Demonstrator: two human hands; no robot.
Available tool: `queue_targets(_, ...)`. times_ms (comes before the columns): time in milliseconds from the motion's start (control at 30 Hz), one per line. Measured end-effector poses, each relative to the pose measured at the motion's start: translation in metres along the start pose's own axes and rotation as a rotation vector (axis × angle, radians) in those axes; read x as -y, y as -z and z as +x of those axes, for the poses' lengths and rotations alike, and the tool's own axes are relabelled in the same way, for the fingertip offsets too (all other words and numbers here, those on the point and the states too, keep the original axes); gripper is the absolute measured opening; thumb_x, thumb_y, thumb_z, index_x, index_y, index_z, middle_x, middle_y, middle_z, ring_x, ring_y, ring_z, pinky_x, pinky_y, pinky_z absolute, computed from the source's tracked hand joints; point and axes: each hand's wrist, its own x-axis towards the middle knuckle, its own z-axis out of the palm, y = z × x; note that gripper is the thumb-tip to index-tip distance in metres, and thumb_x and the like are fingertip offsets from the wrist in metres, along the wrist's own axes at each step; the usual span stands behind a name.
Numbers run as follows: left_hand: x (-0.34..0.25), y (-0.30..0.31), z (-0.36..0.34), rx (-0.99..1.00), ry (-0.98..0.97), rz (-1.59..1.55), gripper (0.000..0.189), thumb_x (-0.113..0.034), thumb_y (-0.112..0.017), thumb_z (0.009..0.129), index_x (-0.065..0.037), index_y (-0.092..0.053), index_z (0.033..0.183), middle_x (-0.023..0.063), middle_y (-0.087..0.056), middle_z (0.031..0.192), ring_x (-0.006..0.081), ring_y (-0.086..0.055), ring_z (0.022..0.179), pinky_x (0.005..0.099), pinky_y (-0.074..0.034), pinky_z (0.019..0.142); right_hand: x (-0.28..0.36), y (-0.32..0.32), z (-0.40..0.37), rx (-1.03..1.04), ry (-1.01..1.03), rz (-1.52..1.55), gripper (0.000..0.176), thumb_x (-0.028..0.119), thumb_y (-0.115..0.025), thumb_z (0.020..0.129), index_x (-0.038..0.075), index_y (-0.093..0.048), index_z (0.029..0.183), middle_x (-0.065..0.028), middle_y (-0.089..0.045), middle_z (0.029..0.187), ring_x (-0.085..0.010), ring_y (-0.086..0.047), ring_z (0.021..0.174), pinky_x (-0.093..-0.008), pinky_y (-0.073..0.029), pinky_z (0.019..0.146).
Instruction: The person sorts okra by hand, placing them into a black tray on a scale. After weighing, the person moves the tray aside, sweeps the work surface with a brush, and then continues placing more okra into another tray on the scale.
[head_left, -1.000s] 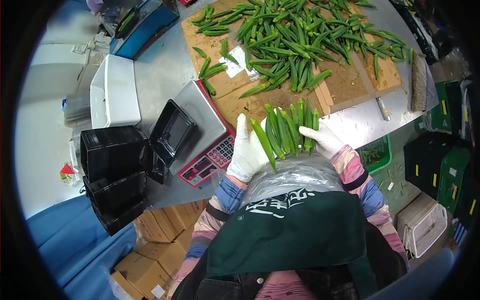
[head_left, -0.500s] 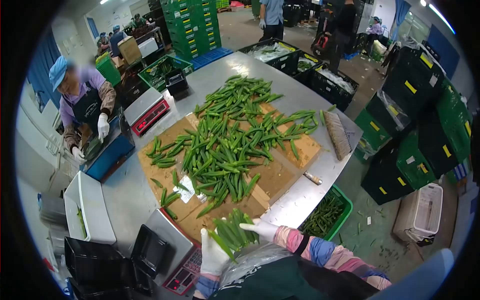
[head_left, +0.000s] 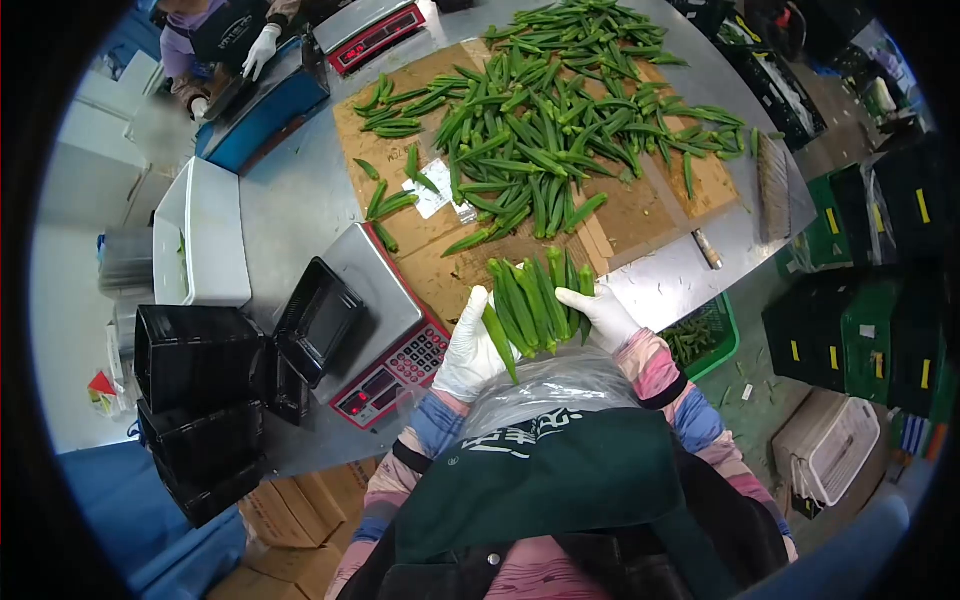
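Observation:
A row of green okra pods (head_left: 535,305) lies side by side between my two gloved hands, close in front of my apron. My left hand (head_left: 474,348), in a white glove, closes on the left end of the row, where one pod slants downward. On the right end, my right hand (head_left: 605,314) presses with thumb and fingers. Beyond them a large heap of loose okra (head_left: 560,130) is spread over flattened cardboard (head_left: 630,215). A white paper label (head_left: 432,196) lies among the nearer pods.
Left of me stands a red-edged scale (head_left: 385,320) with a black tray (head_left: 318,318) on it. Stacked black trays (head_left: 200,360) and a white bin (head_left: 198,235) are beyond. A brush (head_left: 772,190) and a knife handle (head_left: 708,250) lie right. A co-worker's gloved hand (head_left: 262,50) is far left.
My view has tilted down and swung left, so the table sits higher in the picture. Both hands still hold the okra, now fanned into a flatter row.

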Motion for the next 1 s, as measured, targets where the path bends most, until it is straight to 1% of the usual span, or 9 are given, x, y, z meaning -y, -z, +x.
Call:
queue_targets(133, 0.003, -0.001, -0.003, -0.016, 0.044, -0.109, 0.052, -0.037, -0.041, 0.11, -0.002, -0.042, 0.149, 0.018, -0.048, 0.149, 0.0327, -0.048, 0.138, 0.0536, -0.036, 0.118, -0.002, -0.002, 0.0, -0.232, 0.292, -0.802, 0.031, 0.016, -0.076, 0.089, -0.002, -0.069, 0.114, -0.0128, -0.073, 0.105, -0.0238, -0.069, 0.095, -0.0345, -0.053, 0.087)
queue_targets(200, 0.008, -0.004, 0.002, -0.03, 0.062, -0.043, 0.056, -0.044, -0.043, 0.108, -0.009, -0.04, 0.152, 0.0181, -0.05, 0.148, 0.035, -0.05, 0.135, 0.0619, -0.037, 0.114, -0.006, -0.006, 0.001, -0.208, 0.745, -0.934, 0.033, 0.015, -0.076, 0.087, 0.002, -0.068, 0.116, -0.0149, -0.069, 0.108, -0.0305, -0.067, 0.1, -0.0362, -0.054, 0.087)
queue_targets(267, 0.011, 0.008, 0.008, 0.037, 0.049, 0.009, 0.056, -0.043, -0.045, 0.107, -0.012, -0.038, 0.153, 0.0143, -0.05, 0.149, 0.0342, -0.052, 0.134, 0.0621, -0.039, 0.113, 0.003, -0.016, -0.009, -0.159, 0.786, -1.039, 0.032, 0.017, -0.075, 0.088, 0.009, -0.07, 0.118, -0.0125, -0.066, 0.109, -0.031, -0.065, 0.102, -0.0378, -0.054, 0.087)
queue_targets(533, 0.014, 0.005, 0.008, 0.135, 0.076, 0.17, 0.083, -0.045, -0.069, 0.094, -0.016, -0.027, 0.159, 0.0085, -0.057, 0.137, 0.0311, -0.057, 0.124, 0.0633, -0.038, 0.112, 0.023, 0.023, -0.047, -0.086, 0.444, -0.713, 0.037, 0.023, -0.076, 0.091, 0.006, -0.069, 0.123, -0.0141, -0.072, 0.105, -0.0268, -0.069, 0.097, -0.033, -0.053, 0.088)
queue_targets(667, 0.005, 0.011, 0.004, 0.073, 0.047, 0.214, 0.086, -0.045, -0.073, 0.09, -0.018, -0.028, 0.159, 0.0067, -0.06, 0.128, 0.0304, -0.06, 0.117, 0.0661, -0.04, 0.109, 0.036, 0.138, -0.092, -0.102, 0.213, -1.35, 0.044, 0.044, -0.073, 0.089, 0.014, -0.072, 0.122, -0.0162, -0.075, 0.098, -0.0252, -0.073, 0.09, -0.0368, -0.055, 0.082)
queue_targets(733, 0.005, 0.013, 0.006, 0.056, 0.048, 0.215, 0.082, -0.041, -0.071, 0.092, -0.017, -0.028, 0.159, 0.0076, -0.059, 0.131, 0.0311, -0.059, 0.118, 0.0664, -0.039, 0.11, 0.04, 0.158, -0.103, -0.378, -0.15, -1.708, 0.043, 0.05, -0.07, 0.088, 0.019, -0.074, 0.118, -0.0158, -0.074, 0.101, -0.0234, -0.074, 0.084, -0.0408, -0.056, 0.077)
queue_targets(867, 0.016, 0.005, 0.011, -0.028, 0.083, 0.336, 0.07, -0.033, -0.066, 0.097, -0.015, -0.033, 0.156, 0.0095, -0.057, 0.136, 0.0338, -0.057, 0.124, 0.065, -0.038, 0.112, 0.064, 0.097, -0.098, -0.321, 0.077, -0.757, 0.033, 0.034, -0.07, 0.095, 0.009, -0.072, 0.117, -0.0064, -0.076, 0.094, -0.0158, -0.07, 0.077, -0.0304, -0.055, 0.069)
queue_targets(933, 0.024, -0.004, 0.012, -0.042, 0.096, 0.375, 0.063, -0.028, -0.062, 0.1, -0.015, -0.035, 0.155, 0.0104, -0.056, 0.14, 0.0345, -0.056, 0.128, 0.0624, -0.039, 0.113, 0.041, 0.073, -0.06, -0.062, 0.112, -0.368, 0.04, 0.027, -0.069, 0.097, 0.002, -0.062, 0.128, -0.0041, -0.073, 0.105, -0.0106, -0.067, 0.086, -0.023, -0.053, 0.07)
queue_targets(1000, 0.03, -0.005, 0.011, -0.026, 0.096, 0.379, 0.056, -0.023, -0.059, 0.102, -0.015, -0.038, 0.154, 0.0111, -0.053, 0.143, 0.0339, -0.053, 0.131, 0.0583, -0.041, 0.114, 0.019, 0.025, -0.029, -0.007, 0.13, -0.352, 0.062, 0.039, -0.066, 0.098, -0.002, -0.049, 0.142, -0.0151, -0.068, 0.124, -0.0195, -0.068, 0.106, -0.0304, -0.055, 0.087)
